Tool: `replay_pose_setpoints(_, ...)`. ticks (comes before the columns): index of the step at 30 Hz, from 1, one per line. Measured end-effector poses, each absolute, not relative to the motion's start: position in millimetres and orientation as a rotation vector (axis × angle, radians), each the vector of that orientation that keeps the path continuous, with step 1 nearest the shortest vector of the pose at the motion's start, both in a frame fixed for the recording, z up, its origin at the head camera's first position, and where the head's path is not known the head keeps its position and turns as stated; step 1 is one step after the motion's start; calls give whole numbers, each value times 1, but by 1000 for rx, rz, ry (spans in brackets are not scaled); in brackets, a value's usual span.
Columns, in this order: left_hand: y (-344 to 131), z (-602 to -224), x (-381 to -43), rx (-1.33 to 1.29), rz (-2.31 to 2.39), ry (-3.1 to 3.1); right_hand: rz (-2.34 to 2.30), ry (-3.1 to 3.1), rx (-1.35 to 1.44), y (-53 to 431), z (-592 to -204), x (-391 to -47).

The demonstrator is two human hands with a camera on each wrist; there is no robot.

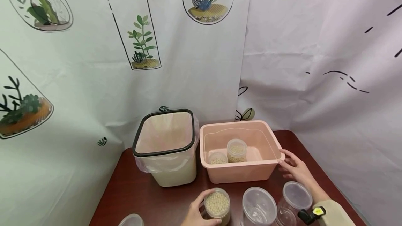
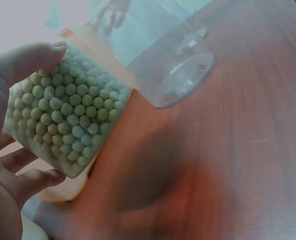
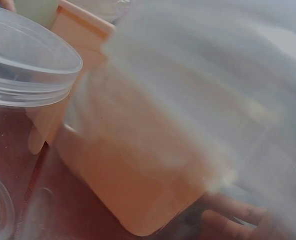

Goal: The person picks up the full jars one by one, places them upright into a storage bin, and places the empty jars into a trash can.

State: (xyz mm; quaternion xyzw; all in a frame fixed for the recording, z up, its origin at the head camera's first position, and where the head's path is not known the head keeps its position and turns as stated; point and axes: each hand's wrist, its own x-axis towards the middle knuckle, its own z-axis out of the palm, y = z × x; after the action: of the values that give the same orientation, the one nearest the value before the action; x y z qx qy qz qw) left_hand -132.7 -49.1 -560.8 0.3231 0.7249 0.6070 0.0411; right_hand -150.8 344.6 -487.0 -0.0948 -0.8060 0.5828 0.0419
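A clear jar filled with pale round dried peas (image 1: 217, 203) is gripped by my left hand (image 1: 201, 210), low in the middle of the head view. The left wrist view shows the thumb near the jar's top and the fingers around its far side; the peas (image 2: 67, 112) show through the wall. My right hand (image 1: 296, 170) holds the front right corner of the pink basin (image 1: 240, 174) by its rim. In the basin stand two jars of peas, a taller one (image 1: 237, 150) and a shorter-looking one (image 1: 218, 158). Most of the right hand is hidden in the right wrist view.
Two empty lidded clear jars, one in the middle (image 1: 259, 205) and one at right (image 1: 296, 195), stand before the basin. Another lid (image 1: 132, 220) shows at the bottom edge. A lined trash bin (image 1: 174, 170) stands left of the basin on the dark red table (image 1: 125, 187).
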Motion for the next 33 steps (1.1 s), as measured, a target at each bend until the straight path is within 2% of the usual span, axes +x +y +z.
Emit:
replay_pose_setpoints(15, -47, -522, -147, 1161, 1813, 2452, 1778, -2483, -309, 346, -489, -154)
replay_pose_setpoints(24, -40, -460, -145, 1355, 1833, 2532, 1784, -2473, -285, 347, -486, -156)
replay_pose_setpoints(33, -30, -435, -148, 1264, 1879, 2527, 1808, -2461, -270, 348, -489, -156)
